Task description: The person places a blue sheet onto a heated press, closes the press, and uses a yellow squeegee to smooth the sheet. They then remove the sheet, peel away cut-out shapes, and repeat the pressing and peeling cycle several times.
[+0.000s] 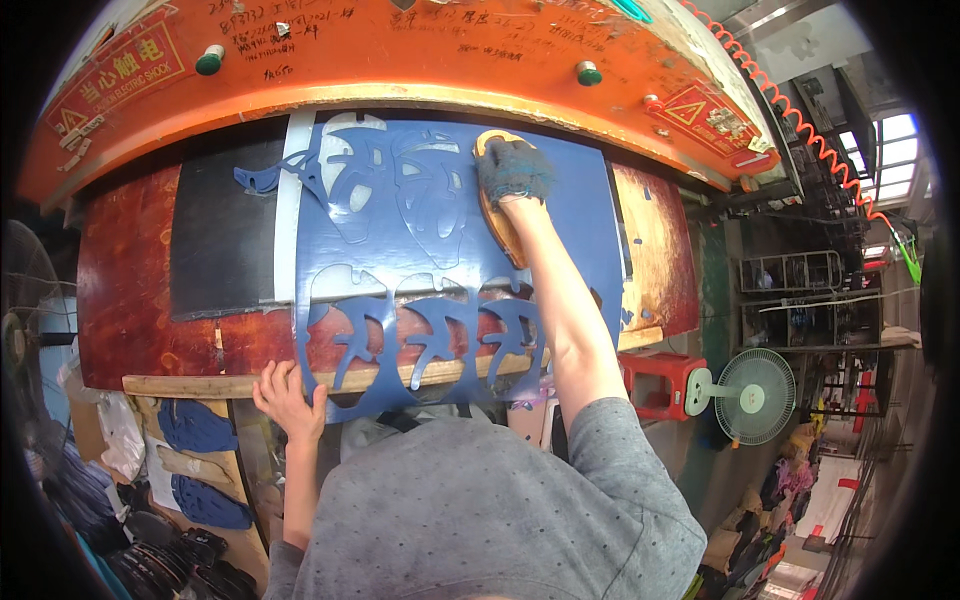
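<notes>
A large blue sheet (585, 230) lies over the work table, its near part full of cut-out holes and hanging past the front edge. My right hand (520, 170), in a dark glove, grips a tan-rimmed, long curved cutting die (505, 235) that rests on the sheet's far middle. Left of it, cut outlines show in the sheet, and a loose blue cut piece (257, 180) sticks out past its left side. My left hand (288, 398) is bare, fingers spread, at the table's front edge; its thumb is beside the sheet's near left corner, contact unclear.
An orange machine beam (430, 60) with green knobs spans the far side. Stacked blue pieces (198, 425) lie at lower left. To the right stand a red stool (660, 385) and a white fan (752, 397). A coiled red hose (800, 125) hangs at upper right.
</notes>
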Motion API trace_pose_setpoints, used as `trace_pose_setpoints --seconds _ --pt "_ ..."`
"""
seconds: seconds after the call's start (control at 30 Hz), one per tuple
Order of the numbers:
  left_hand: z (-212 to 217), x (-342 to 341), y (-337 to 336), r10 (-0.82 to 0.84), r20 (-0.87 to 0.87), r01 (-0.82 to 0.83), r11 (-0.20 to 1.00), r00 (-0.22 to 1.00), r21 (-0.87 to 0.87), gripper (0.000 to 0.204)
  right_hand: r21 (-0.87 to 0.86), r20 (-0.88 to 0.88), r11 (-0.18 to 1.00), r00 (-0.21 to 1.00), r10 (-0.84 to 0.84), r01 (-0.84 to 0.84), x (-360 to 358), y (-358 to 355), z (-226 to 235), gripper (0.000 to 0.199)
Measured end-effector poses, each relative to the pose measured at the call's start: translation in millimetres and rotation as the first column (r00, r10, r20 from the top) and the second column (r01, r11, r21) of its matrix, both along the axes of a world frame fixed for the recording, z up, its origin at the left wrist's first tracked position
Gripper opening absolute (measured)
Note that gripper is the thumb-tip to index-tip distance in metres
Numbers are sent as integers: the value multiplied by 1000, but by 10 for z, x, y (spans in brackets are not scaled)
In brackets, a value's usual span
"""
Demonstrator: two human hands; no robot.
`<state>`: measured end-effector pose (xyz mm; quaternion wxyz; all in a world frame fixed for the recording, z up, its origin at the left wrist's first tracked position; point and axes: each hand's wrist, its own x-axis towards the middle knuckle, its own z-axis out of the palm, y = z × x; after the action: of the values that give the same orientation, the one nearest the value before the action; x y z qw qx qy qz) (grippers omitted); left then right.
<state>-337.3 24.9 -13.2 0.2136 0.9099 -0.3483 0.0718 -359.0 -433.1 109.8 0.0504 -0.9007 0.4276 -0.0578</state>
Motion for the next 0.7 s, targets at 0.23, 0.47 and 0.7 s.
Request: trace_pose_setpoints --seconds 0.23,0.47,0.7 --pt "-19 -209 223 8 -43 -5 998 999 67 56 769 158 475 848 506 -427 -827 826 563 48" --pt "521 135 -409 61 -153 -126 879 986 -460 47 12 -102 979 974 -203 206 -530 513 86 109" --pt "783 436 -2742 -553 72 553 833 830 24 59 218 -90 912 937 -337 348 -399 245 119 101"
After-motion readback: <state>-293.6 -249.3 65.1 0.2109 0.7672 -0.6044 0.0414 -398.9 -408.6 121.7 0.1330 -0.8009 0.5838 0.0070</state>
